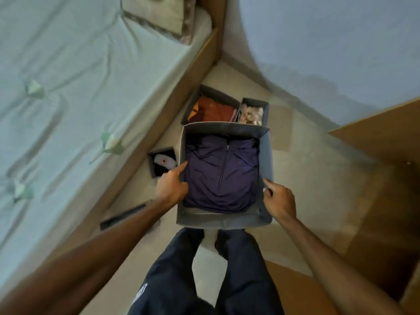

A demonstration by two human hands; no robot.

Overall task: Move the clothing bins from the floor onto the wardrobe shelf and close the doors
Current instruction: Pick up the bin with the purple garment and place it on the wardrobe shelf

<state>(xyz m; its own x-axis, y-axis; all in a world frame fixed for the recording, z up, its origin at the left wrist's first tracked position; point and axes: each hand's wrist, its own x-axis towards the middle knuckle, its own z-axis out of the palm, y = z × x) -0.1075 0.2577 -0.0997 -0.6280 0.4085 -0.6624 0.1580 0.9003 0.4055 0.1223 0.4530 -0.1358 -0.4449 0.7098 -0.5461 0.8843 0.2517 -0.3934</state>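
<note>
A large grey fabric bin [223,221] with a folded purple zip jacket [221,171] inside is held above the floor in front of my legs. My left hand [172,185] grips its left wall, thumb inside. My right hand [278,201] grips its right wall near the front corner. Behind it on the floor stand a grey bin with orange clothes [211,108] and a narrow grey bin with pale patterned items [253,111]. A small dark bin with a grey cap [162,161] sits by the bed frame.
A bed [68,87] with pale green sheet and wooden frame fills the left. An open wooden wardrobe door [381,137] and the wardrobe's base [386,235] are at the right. A flat dark piece [123,215] lies on the floor beside the bed.
</note>
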